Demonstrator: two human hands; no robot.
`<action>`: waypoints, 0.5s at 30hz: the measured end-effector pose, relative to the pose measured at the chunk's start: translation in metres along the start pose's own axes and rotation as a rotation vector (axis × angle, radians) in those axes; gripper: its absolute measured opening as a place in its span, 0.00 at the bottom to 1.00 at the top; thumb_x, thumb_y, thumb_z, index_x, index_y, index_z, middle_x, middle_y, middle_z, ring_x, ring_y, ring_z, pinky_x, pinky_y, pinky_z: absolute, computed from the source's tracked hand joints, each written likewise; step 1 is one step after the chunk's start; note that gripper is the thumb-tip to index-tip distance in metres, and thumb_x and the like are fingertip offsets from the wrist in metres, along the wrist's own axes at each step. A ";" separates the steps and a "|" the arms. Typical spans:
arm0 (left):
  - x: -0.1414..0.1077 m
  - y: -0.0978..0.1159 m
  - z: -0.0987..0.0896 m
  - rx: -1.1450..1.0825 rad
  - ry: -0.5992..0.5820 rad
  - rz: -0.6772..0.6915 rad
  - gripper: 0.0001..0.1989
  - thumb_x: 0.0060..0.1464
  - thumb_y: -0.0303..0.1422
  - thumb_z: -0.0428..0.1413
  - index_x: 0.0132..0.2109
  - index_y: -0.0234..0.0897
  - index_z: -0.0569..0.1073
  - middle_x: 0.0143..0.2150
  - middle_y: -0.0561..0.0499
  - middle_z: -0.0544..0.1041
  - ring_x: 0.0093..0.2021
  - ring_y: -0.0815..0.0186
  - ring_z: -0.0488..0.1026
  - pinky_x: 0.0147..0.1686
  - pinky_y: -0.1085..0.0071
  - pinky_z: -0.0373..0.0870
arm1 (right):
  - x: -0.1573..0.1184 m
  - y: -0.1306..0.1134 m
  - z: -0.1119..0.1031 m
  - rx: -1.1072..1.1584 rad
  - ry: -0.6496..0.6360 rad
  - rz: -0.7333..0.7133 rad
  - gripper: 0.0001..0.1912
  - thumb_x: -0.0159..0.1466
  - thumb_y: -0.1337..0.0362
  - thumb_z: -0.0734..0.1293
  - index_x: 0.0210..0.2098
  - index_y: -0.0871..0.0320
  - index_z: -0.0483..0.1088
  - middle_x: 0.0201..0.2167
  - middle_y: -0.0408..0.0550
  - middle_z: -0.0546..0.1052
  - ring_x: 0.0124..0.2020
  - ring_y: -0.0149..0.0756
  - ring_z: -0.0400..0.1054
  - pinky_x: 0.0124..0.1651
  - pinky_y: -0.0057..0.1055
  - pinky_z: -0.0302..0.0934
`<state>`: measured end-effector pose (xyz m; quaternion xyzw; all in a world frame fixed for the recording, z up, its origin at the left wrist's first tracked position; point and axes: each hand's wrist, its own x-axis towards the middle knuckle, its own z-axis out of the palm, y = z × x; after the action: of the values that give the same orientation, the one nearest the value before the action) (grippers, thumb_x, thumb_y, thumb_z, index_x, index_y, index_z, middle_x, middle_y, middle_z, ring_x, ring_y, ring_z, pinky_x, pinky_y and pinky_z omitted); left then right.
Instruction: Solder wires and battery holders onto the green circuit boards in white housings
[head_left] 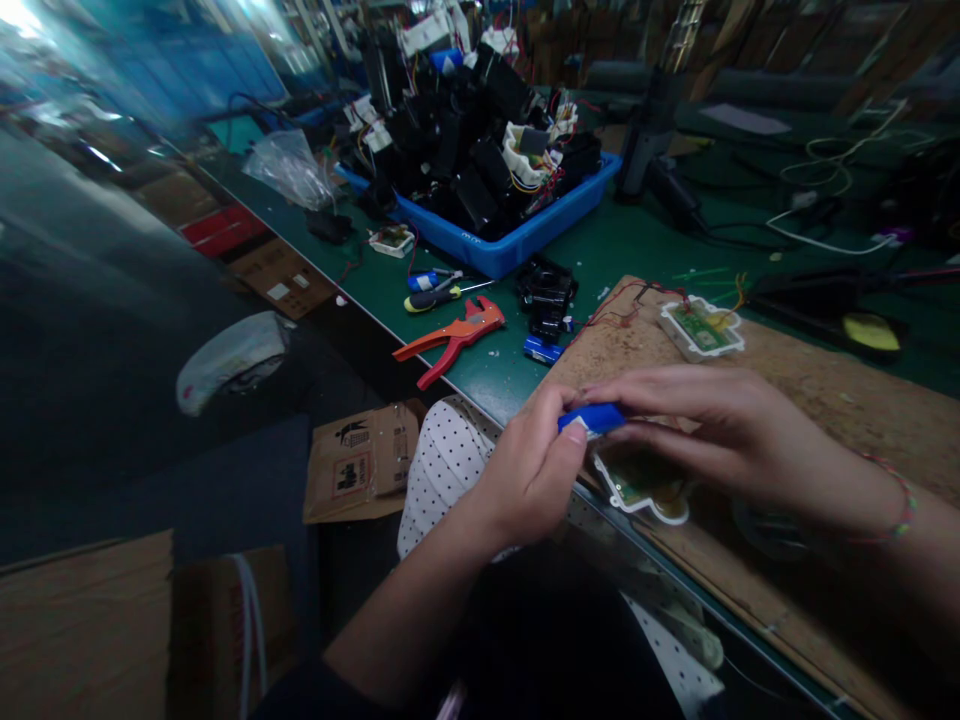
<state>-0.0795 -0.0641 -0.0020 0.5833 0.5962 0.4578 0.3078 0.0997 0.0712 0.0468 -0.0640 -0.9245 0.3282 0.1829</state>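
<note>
A blue-wrapped battery pack (591,420) with a whitish patch is held between both hands, over the edge of the workboard. My left hand (536,465) closes on its left end, the thumb pressed along the near side. From the right, my right hand (705,420) pinches the other end between fingers and thumb. Just below lies a white-rimmed housing with a circuit board (649,490), partly covered by my right hand. A second white housing with a green board (703,328) and thin wires rests farther back on the brown board (810,400).
A blue tray (502,250) heaped with black parts and wired housings stands at the back. Orange-red cutters (457,340), a yellow-black screwdriver (433,298), black holders (547,295) and another blue pack (541,350) lie on the green table. A yellow sponge (870,332) sits at right.
</note>
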 end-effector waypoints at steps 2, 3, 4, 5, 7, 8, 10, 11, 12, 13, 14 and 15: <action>0.000 0.001 0.000 -0.012 0.005 -0.008 0.11 0.70 0.38 0.44 0.50 0.38 0.66 0.47 0.46 0.76 0.47 0.58 0.72 0.49 0.61 0.68 | 0.000 0.001 0.001 0.005 -0.007 -0.009 0.23 0.69 0.67 0.68 0.63 0.49 0.70 0.59 0.45 0.78 0.58 0.35 0.75 0.60 0.30 0.69; 0.001 0.001 0.000 -0.013 0.005 -0.006 0.10 0.70 0.38 0.44 0.49 0.38 0.66 0.47 0.46 0.76 0.47 0.59 0.72 0.48 0.61 0.68 | 0.000 0.001 0.001 0.006 -0.010 -0.010 0.23 0.69 0.67 0.67 0.63 0.49 0.71 0.59 0.45 0.78 0.58 0.35 0.74 0.61 0.31 0.69; 0.001 0.001 0.000 -0.010 0.002 -0.002 0.10 0.69 0.37 0.45 0.49 0.38 0.65 0.48 0.46 0.75 0.47 0.59 0.72 0.48 0.61 0.68 | 0.000 0.001 0.001 0.007 -0.012 -0.009 0.23 0.69 0.67 0.67 0.63 0.49 0.71 0.59 0.45 0.78 0.58 0.35 0.75 0.61 0.31 0.69; 0.001 0.001 0.000 -0.005 -0.002 0.000 0.09 0.69 0.36 0.45 0.49 0.38 0.65 0.48 0.46 0.75 0.47 0.58 0.72 0.49 0.61 0.68 | 0.000 0.001 0.001 0.010 -0.016 -0.007 0.23 0.69 0.68 0.67 0.63 0.49 0.71 0.59 0.45 0.78 0.58 0.35 0.75 0.60 0.30 0.69; 0.001 0.001 0.000 0.003 -0.012 0.006 0.09 0.68 0.35 0.44 0.50 0.38 0.65 0.49 0.45 0.75 0.48 0.57 0.72 0.49 0.59 0.67 | -0.001 0.000 0.001 0.014 -0.019 -0.011 0.24 0.69 0.68 0.67 0.64 0.47 0.70 0.59 0.44 0.78 0.57 0.34 0.75 0.60 0.30 0.70; 0.001 0.001 0.000 0.004 -0.016 0.007 0.09 0.67 0.33 0.44 0.50 0.38 0.65 0.49 0.44 0.75 0.48 0.57 0.72 0.49 0.59 0.67 | -0.001 0.000 0.001 0.015 -0.017 -0.015 0.25 0.69 0.69 0.67 0.64 0.46 0.70 0.59 0.43 0.78 0.57 0.34 0.75 0.60 0.30 0.70; 0.001 0.001 0.000 -0.004 -0.018 0.012 0.10 0.66 0.31 0.43 0.51 0.37 0.65 0.49 0.44 0.75 0.49 0.57 0.71 0.49 0.59 0.67 | -0.001 0.000 0.001 0.015 -0.012 -0.019 0.26 0.69 0.69 0.67 0.65 0.45 0.69 0.59 0.43 0.78 0.57 0.35 0.75 0.60 0.30 0.70; 0.001 0.000 0.000 -0.012 -0.019 0.016 0.11 0.65 0.30 0.43 0.51 0.37 0.65 0.50 0.43 0.75 0.49 0.57 0.71 0.49 0.60 0.67 | -0.001 0.000 0.001 0.013 -0.012 -0.017 0.27 0.69 0.70 0.67 0.65 0.44 0.69 0.59 0.43 0.78 0.57 0.35 0.75 0.60 0.31 0.70; 0.001 -0.001 0.000 -0.022 -0.019 0.017 0.11 0.64 0.30 0.43 0.51 0.37 0.65 0.50 0.44 0.75 0.49 0.57 0.71 0.49 0.60 0.67 | -0.001 0.000 0.001 0.013 -0.011 -0.016 0.27 0.69 0.70 0.66 0.65 0.45 0.69 0.59 0.43 0.78 0.57 0.35 0.75 0.60 0.31 0.70; 0.001 -0.001 0.000 -0.032 -0.019 0.014 0.11 0.64 0.29 0.43 0.50 0.37 0.65 0.50 0.44 0.75 0.49 0.58 0.71 0.49 0.60 0.67 | -0.001 0.000 0.001 0.012 -0.008 -0.018 0.27 0.69 0.70 0.66 0.65 0.45 0.69 0.59 0.44 0.78 0.57 0.35 0.75 0.60 0.30 0.70; 0.001 -0.002 0.001 -0.044 -0.018 0.007 0.11 0.64 0.29 0.43 0.50 0.37 0.65 0.50 0.44 0.75 0.48 0.58 0.71 0.49 0.60 0.68 | -0.001 0.000 0.001 0.012 -0.002 -0.028 0.26 0.69 0.70 0.66 0.64 0.46 0.70 0.59 0.44 0.78 0.57 0.35 0.75 0.60 0.30 0.70; 0.001 -0.003 0.001 -0.057 -0.017 -0.007 0.11 0.63 0.29 0.43 0.50 0.37 0.66 0.50 0.44 0.75 0.48 0.58 0.71 0.49 0.61 0.68 | -0.001 0.001 0.001 0.011 0.005 -0.040 0.26 0.69 0.71 0.66 0.64 0.46 0.70 0.59 0.44 0.78 0.57 0.34 0.75 0.60 0.30 0.70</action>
<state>-0.0799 -0.0627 -0.0047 0.5763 0.5822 0.4684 0.3310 0.1003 0.0707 0.0452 -0.0455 -0.9233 0.3294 0.1921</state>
